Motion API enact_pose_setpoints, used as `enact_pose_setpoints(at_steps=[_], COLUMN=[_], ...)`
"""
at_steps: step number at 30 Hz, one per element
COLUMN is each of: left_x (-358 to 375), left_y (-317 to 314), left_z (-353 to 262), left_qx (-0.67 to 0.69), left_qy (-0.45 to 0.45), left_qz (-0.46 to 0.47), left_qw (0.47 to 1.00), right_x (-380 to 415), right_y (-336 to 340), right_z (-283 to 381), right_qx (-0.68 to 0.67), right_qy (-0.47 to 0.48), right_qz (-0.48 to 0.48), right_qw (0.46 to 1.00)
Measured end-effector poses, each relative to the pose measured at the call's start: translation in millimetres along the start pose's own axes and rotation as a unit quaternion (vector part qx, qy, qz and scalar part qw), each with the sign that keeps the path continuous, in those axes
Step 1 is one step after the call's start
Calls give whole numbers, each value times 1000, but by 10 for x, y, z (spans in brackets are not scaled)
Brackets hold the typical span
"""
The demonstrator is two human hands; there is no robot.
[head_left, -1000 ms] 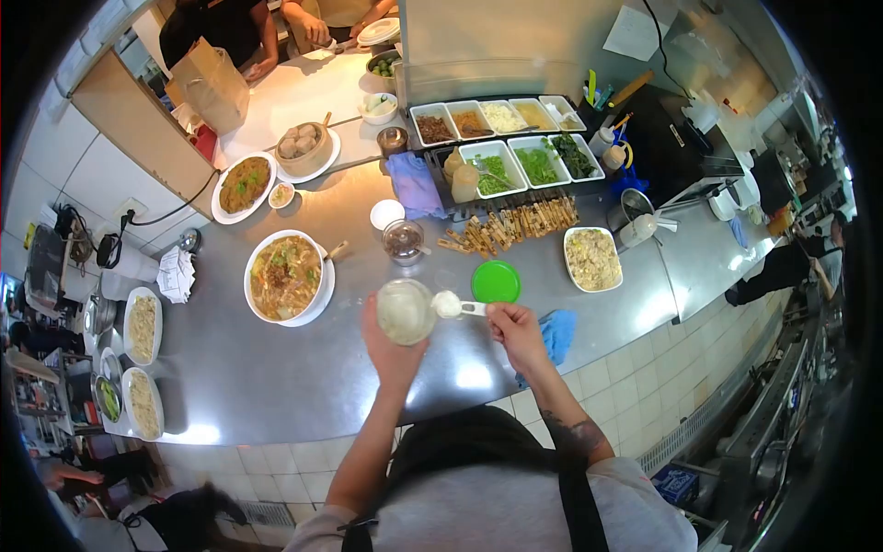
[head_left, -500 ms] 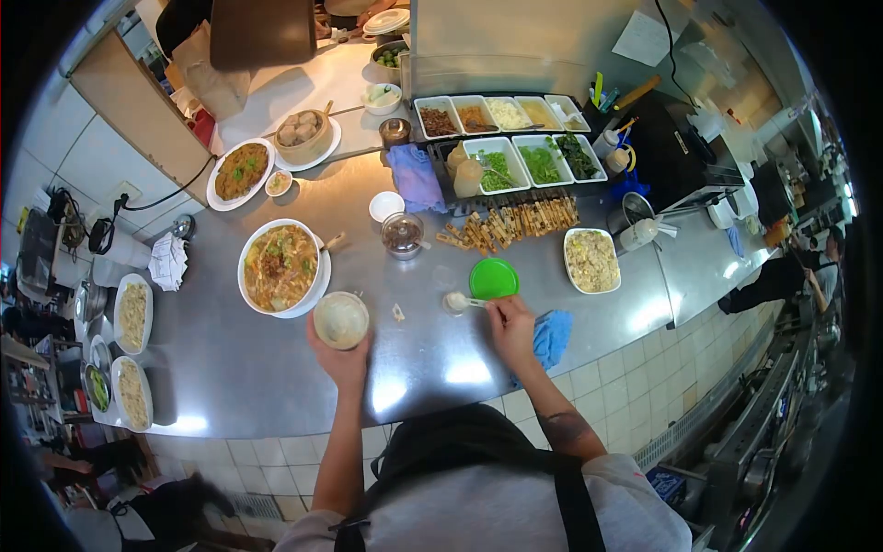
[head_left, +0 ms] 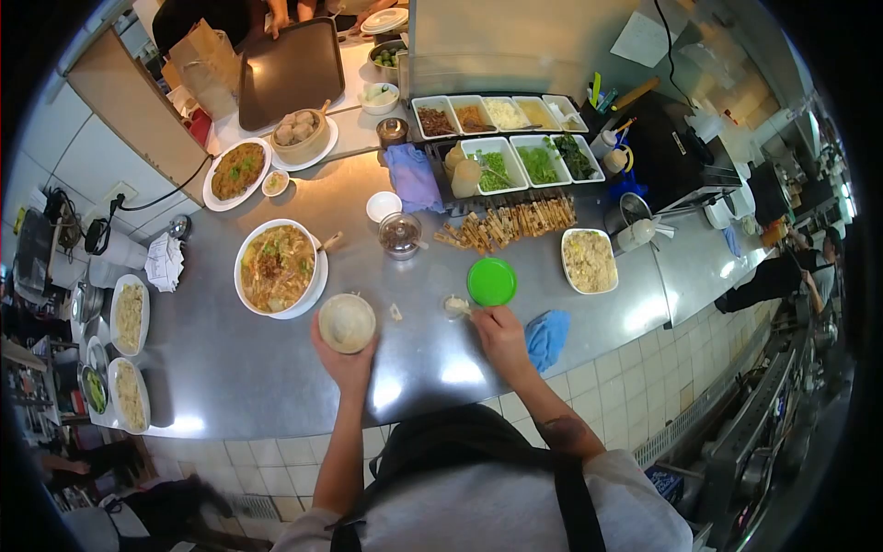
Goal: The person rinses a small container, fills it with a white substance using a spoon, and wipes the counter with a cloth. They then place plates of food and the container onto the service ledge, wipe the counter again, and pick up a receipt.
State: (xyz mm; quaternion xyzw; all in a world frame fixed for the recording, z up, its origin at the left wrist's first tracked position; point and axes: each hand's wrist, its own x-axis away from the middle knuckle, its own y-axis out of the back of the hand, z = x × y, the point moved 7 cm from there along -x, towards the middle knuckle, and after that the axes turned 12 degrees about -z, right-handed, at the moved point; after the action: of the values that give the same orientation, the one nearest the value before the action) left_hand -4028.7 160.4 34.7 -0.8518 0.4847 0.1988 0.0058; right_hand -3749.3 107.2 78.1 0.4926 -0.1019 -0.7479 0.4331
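My left hand (head_left: 349, 368) is wrapped round a small pale bowl (head_left: 347, 323), whose inside shows a whitish coating or content. Between the fingers of my right hand (head_left: 504, 339) is a small spoon (head_left: 456, 304) heaped with something white, low over the counter. A round green lid (head_left: 492, 281) lies just beyond that hand, and a crumpled blue cloth (head_left: 548, 338) is to its right. Left of the pale bowl stands a large white bowl of noodle soup (head_left: 278, 269) on a plate with a wooden-handled spoon. A small whitish scrap (head_left: 395, 313) lies between my hands.
Topping trays (head_left: 501, 115) line the back, with several skewers (head_left: 510, 221) before them. A dish of pale food (head_left: 590, 261) stands right; a steamer of dumplings (head_left: 301, 133) and an orange-brown dish (head_left: 237, 173) stand back left. Another person's hand (head_left: 276, 23) grips a brown tray (head_left: 292, 74).
My right hand has shifted slightly left with the spoon. My left hand and the bowl have moved a little right. The other person's brown tray has come down and right, onto the far ledge.
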Motion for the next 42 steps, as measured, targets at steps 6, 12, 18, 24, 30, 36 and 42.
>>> enact_pose_setpoints(at_steps=[6, 12, 18, 24, 30, 36, 42], left_x=[19, 102, 235, 431, 502, 473, 592], left_y=[44, -43, -182, -535, -781, -806, -784], left_z=[-21, -140, -266, -693, -1020, -1016, -1059], left_qx=[0, -13, -74, -131, 47, 56, 72], left_qy=[0, 10, -27, -165, -241, -266, -353], left_qz=[2, 34, 77, 153, 198, 235, 201], left_qw=[1000, 999, 994, 966, 949, 933, 911], right_x=[25, 12, 3, 95, -368, -205, -229], right_y=[59, 107, 179, 173, 368, 376, 557], right_z=[79, 97, -145, -334, 404, 561, 482], right_qx=[5, 1, -54, -246, -112, -131, -52], right_qy=[-11, -37, -230, -417, -82, -32, -97], right_qz=[-11, -26, -59, -88, -27, 50, -36], right_qw=[1000, 999, 970, 870, 990, 990, 993])
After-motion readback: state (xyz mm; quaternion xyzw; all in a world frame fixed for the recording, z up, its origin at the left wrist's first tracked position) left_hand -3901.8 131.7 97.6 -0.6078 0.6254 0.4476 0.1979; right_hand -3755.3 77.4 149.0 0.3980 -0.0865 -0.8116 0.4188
